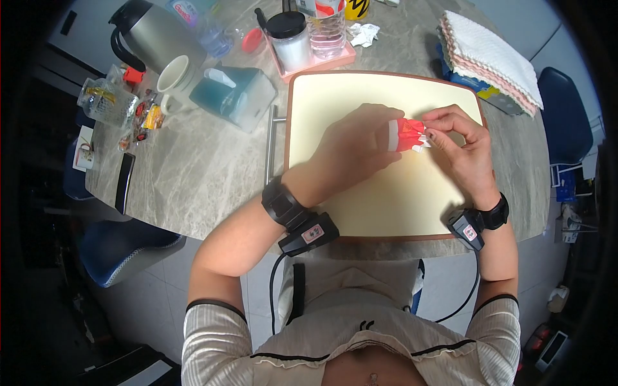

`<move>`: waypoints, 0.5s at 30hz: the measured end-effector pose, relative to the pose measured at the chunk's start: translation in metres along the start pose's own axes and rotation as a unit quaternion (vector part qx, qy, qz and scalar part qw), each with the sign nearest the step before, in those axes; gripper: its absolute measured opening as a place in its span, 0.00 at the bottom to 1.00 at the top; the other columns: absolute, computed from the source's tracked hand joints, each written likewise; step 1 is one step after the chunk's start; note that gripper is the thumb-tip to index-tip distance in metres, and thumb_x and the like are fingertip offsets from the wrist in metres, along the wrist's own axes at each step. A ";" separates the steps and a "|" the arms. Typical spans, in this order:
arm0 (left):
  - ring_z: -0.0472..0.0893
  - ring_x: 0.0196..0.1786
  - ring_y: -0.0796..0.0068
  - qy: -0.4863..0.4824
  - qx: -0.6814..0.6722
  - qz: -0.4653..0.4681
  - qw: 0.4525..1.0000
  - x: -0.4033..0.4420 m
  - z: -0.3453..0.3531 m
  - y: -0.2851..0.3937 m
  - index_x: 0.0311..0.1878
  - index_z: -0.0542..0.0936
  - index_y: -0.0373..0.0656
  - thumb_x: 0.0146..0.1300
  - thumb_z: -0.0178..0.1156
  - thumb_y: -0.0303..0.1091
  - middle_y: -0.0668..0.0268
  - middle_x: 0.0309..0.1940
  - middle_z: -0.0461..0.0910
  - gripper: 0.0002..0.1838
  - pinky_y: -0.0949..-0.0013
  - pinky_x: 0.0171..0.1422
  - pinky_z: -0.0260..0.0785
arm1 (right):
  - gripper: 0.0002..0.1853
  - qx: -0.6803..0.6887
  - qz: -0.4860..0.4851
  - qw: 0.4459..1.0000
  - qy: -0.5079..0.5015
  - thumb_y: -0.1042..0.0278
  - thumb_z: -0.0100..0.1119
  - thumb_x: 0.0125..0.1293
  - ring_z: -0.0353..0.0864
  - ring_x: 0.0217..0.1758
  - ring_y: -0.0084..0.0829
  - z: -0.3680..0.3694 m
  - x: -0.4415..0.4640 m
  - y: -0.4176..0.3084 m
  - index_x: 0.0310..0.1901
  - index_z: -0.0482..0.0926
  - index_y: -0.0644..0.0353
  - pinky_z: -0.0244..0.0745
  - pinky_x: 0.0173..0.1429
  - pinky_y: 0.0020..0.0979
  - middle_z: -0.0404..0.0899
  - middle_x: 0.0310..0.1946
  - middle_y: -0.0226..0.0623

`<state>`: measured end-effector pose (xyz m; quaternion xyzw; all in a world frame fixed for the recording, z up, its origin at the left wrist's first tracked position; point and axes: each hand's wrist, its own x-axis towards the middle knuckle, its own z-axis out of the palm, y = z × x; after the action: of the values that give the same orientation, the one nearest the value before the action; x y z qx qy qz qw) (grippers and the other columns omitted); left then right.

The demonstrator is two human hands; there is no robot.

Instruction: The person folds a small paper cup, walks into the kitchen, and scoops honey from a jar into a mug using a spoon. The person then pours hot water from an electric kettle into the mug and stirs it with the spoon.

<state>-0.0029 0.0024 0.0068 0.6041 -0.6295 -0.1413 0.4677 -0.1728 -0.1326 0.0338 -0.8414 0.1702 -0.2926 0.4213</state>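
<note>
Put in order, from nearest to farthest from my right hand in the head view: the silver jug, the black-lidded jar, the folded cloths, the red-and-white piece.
1. Red-and-white piece: at the fingers of your right hand.
2. Folded cloths: beyond the hand, slightly rightward.
3. Black-lidded jar: beyond, to the left.
4. Silver jug: farther left.

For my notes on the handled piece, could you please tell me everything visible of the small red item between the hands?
The small red item looks like thin, crinkled paper or film, with a white band at its left end and jagged, whitish, torn-looking edges at its lower right. Held over the cream board, it sits in the left hand's grip at the banded end, while the right hand's grip appears to pinch its right edge.
</note>
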 end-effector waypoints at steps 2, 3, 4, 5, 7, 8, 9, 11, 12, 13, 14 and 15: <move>0.75 0.52 0.66 0.006 -0.001 0.018 1.000 0.000 0.001 -0.002 0.56 0.72 0.46 0.50 0.68 0.27 0.62 0.50 0.75 0.28 0.68 0.56 0.69 | 0.04 -0.005 0.008 1.000 -0.004 0.81 0.61 0.55 0.77 0.43 0.27 0.000 0.000 -0.002 0.33 0.81 0.66 0.69 0.50 0.25 0.80 0.37 0.35; 0.75 0.53 0.65 -0.002 -0.008 0.011 1.000 0.000 0.001 -0.001 0.56 0.72 0.46 0.50 0.68 0.27 0.61 0.50 0.75 0.28 0.67 0.57 0.68 | 0.04 -0.016 0.010 1.000 -0.015 0.81 0.61 0.55 0.76 0.44 0.27 -0.001 0.000 -0.002 0.33 0.81 0.65 0.70 0.49 0.25 0.80 0.38 0.35; 0.75 0.54 0.64 -0.010 -0.015 0.003 1.000 0.001 0.001 -0.001 0.56 0.72 0.45 0.50 0.68 0.27 0.61 0.51 0.75 0.27 0.66 0.58 0.68 | 0.04 -0.027 0.012 0.999 -0.027 0.81 0.61 0.55 0.76 0.45 0.27 -0.001 0.000 -0.002 0.33 0.81 0.65 0.70 0.49 0.25 0.79 0.39 0.35; 0.75 0.55 0.63 -0.018 -0.022 -0.005 1.000 0.001 0.000 0.000 0.55 0.73 0.45 0.49 0.68 0.27 0.60 0.51 0.74 0.27 0.65 0.59 0.68 | 0.04 -0.037 0.014 0.998 -0.038 0.82 0.61 0.55 0.76 0.46 0.27 -0.001 0.000 -0.001 0.33 0.81 0.65 0.70 0.48 0.25 0.79 0.40 0.35; 0.75 0.55 0.62 -0.024 -0.022 0.006 0.999 0.002 0.000 0.002 0.55 0.73 0.45 0.49 0.68 0.26 0.59 0.51 0.74 0.27 0.64 0.60 0.67 | 0.04 -0.016 0.033 0.997 -0.068 0.82 0.61 0.55 0.75 0.48 0.28 0.000 -0.002 0.004 0.33 0.81 0.64 0.71 0.48 0.26 0.78 0.43 0.35; 0.75 0.55 0.62 -0.027 -0.022 0.011 0.999 0.002 -0.001 0.003 0.55 0.73 0.45 0.48 0.68 0.26 0.59 0.51 0.74 0.27 0.64 0.60 0.67 | 0.04 -0.005 0.043 0.996 -0.084 0.82 0.61 0.55 0.74 0.49 0.29 0.001 -0.002 0.005 0.32 0.82 0.64 0.71 0.48 0.27 0.78 0.44 0.35; 0.75 0.55 0.61 -0.035 -0.024 0.014 0.999 0.002 -0.001 0.004 0.54 0.73 0.45 0.48 0.68 0.26 0.59 0.52 0.74 0.27 0.64 0.60 0.67 | 0.04 -0.021 0.037 0.995 -0.093 0.82 0.61 0.55 0.74 0.49 0.29 0.001 -0.002 0.005 0.32 0.82 0.63 0.71 0.48 0.27 0.78 0.45 0.35; 0.74 0.56 0.60 -0.049 -0.026 0.020 0.998 0.003 -0.002 0.005 0.54 0.74 0.45 0.47 0.68 0.25 0.59 0.52 0.74 0.27 0.64 0.60 0.67 | 0.04 -0.054 0.026 0.992 -0.111 0.82 0.61 0.55 0.74 0.50 0.30 0.001 -0.003 0.004 0.32 0.81 0.63 0.71 0.49 0.27 0.77 0.47 0.35; 0.74 0.56 0.60 -0.048 -0.027 0.021 0.998 0.003 -0.002 0.005 0.54 0.74 0.45 0.47 0.68 0.25 0.59 0.52 0.74 0.27 0.64 0.60 0.68 | 0.04 -0.056 0.027 0.992 -0.110 0.81 0.62 0.54 0.74 0.50 0.30 0.001 -0.003 0.004 0.32 0.81 0.63 0.71 0.50 0.28 0.77 0.47 0.35; 0.74 0.56 0.60 -0.047 -0.028 0.022 0.998 0.003 -0.002 0.005 0.54 0.74 0.45 0.47 0.68 0.25 0.59 0.52 0.74 0.27 0.64 0.60 0.68 | 0.04 -0.058 0.027 0.992 -0.108 0.80 0.63 0.54 0.74 0.50 0.31 0.002 -0.003 0.004 0.32 0.81 0.63 0.71 0.50 0.29 0.77 0.46 0.35; 0.74 0.56 0.60 -0.046 -0.028 0.024 0.998 0.003 -0.002 0.005 0.54 0.74 0.46 0.47 0.68 0.25 0.59 0.52 0.74 0.27 0.64 0.60 0.68 | 0.04 -0.059 0.028 0.992 -0.106 0.80 0.64 0.53 0.74 0.50 0.32 0.002 -0.003 0.004 0.32 0.81 0.63 0.71 0.51 0.30 0.77 0.46 0.35; 0.74 0.56 0.60 -0.046 -0.027 0.022 0.998 0.003 -0.002 0.005 0.54 0.74 0.45 0.47 0.68 0.25 0.59 0.52 0.74 0.27 0.64 0.59 0.68 | 0.05 -0.066 0.007 0.991 -0.113 0.79 0.65 0.52 0.74 0.50 0.33 0.001 -0.003 0.004 0.32 0.81 0.63 0.71 0.51 0.30 0.78 0.46 0.35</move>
<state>-0.0040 0.0015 0.0124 0.5699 -0.6594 -0.1753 0.4579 -0.1745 -0.1329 0.0293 -0.8940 0.1460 -0.1808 0.3830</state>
